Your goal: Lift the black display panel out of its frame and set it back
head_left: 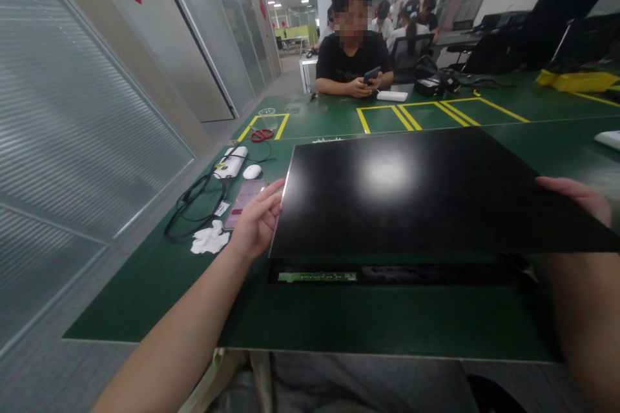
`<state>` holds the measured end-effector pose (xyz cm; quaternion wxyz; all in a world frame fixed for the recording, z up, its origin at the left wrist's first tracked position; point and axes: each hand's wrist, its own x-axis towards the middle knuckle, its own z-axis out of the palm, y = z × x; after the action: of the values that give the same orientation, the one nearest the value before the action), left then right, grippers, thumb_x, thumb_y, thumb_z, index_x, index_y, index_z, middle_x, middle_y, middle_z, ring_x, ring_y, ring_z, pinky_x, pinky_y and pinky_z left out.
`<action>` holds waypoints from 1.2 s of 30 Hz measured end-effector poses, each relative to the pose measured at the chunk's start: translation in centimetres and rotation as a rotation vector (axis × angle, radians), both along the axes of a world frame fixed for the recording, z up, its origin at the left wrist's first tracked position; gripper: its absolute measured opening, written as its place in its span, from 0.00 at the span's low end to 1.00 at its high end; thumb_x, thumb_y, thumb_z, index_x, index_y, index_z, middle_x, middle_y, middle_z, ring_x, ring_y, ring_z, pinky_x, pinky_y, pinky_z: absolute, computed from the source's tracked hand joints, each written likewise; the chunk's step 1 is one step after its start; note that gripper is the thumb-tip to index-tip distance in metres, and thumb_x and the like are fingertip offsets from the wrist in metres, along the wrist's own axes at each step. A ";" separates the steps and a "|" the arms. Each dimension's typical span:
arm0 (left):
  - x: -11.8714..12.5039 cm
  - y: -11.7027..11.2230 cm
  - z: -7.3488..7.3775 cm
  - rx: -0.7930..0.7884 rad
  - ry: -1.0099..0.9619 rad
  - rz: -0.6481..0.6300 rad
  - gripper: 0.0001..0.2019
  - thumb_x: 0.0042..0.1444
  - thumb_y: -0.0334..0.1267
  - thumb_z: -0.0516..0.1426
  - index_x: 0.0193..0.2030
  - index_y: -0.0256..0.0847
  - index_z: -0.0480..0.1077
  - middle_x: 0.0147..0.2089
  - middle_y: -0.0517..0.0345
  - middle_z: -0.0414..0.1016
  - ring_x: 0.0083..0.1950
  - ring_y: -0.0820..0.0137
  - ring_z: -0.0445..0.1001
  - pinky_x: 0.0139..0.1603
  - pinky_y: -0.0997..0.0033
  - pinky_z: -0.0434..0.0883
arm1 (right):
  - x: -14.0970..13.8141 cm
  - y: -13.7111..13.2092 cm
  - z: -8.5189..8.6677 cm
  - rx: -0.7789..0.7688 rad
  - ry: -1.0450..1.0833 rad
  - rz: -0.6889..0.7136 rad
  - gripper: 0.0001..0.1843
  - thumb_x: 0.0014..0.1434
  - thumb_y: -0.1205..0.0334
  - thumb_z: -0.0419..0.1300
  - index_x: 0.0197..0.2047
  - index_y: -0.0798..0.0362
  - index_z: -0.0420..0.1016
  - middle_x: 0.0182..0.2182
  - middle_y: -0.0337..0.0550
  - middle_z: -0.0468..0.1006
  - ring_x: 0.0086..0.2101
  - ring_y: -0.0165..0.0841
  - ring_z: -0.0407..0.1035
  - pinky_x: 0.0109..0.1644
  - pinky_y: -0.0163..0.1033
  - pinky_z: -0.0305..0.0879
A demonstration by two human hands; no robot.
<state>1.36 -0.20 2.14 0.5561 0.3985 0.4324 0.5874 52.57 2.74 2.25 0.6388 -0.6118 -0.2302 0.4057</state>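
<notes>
A large glossy black display panel [387, 206] lies nearly flat between my hands, a ceiling light mirrored on its face. My left hand [256, 222] grips its left edge, fingers at the rim. At the right edge, my right hand [576, 197] holds on with its fingertips over the top face and the rest partly hidden. Below the panel's near edge shows a black strip with a narrow green circuit board [317, 277]. Whether that strip is joined to the panel, I cannot tell.
On the green table [159, 290] to the left are a phone [246, 200], a crumpled tissue [210, 237], a black cable [181, 210], a white mouse-like object [252, 171], red-handled scissors [262, 135] and a clear cup [267, 119]. A person [353, 55] sits opposite with a phone.
</notes>
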 end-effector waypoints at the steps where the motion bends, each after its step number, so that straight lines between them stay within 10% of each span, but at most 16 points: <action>1: -0.1 0.1 0.0 0.008 0.005 0.019 0.29 0.48 0.40 0.66 0.59 0.38 0.73 0.53 0.46 0.83 0.55 0.56 0.81 0.52 0.60 0.77 | -0.6 -0.2 0.1 -0.007 -0.009 0.003 0.15 0.38 0.69 0.69 0.32 0.45 0.75 0.27 0.45 0.76 0.33 0.49 0.77 0.34 0.59 0.81; 5: -1.1 0.4 -0.2 0.014 -0.024 0.081 0.29 0.48 0.37 0.67 0.60 0.42 0.74 0.55 0.50 0.83 0.55 0.55 0.82 0.50 0.59 0.79 | -3.6 -1.1 0.6 -0.003 -0.066 -0.046 0.15 0.39 0.68 0.69 0.34 0.46 0.77 0.30 0.43 0.78 0.31 0.42 0.76 0.33 0.52 0.81; 14: -2.3 0.9 0.1 0.010 -0.054 0.310 0.28 0.45 0.32 0.64 0.57 0.45 0.73 0.38 0.60 0.83 0.36 0.65 0.82 0.37 0.68 0.79 | -4.5 -0.8 1.4 -0.154 0.205 0.441 0.21 0.48 0.57 0.61 0.46 0.52 0.77 0.38 0.55 0.82 0.35 0.45 0.79 0.33 0.49 0.79; 24: -2.2 1.3 -0.7 0.061 -0.047 0.329 0.25 0.43 0.31 0.66 0.51 0.46 0.74 0.41 0.58 0.85 0.44 0.58 0.84 0.44 0.61 0.82 | -5.0 0.2 0.5 -0.141 -0.130 0.191 0.15 0.51 0.62 0.63 0.44 0.51 0.73 0.27 0.54 0.81 0.17 0.27 0.57 0.15 0.29 0.47; 36: -2.2 1.0 -1.2 0.083 -0.039 0.228 0.27 0.39 0.33 0.73 0.48 0.45 0.75 0.40 0.59 0.86 0.35 0.64 0.84 0.34 0.70 0.79 | -5.5 0.2 -0.1 -0.128 -0.192 0.187 0.11 0.55 0.64 0.62 0.43 0.51 0.70 0.26 0.53 0.81 0.14 0.24 0.53 0.15 0.29 0.47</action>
<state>-0.84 0.84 0.91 0.4771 0.3580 0.4394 0.6716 47.12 2.94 2.11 0.5329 -0.6632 -0.3200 0.4170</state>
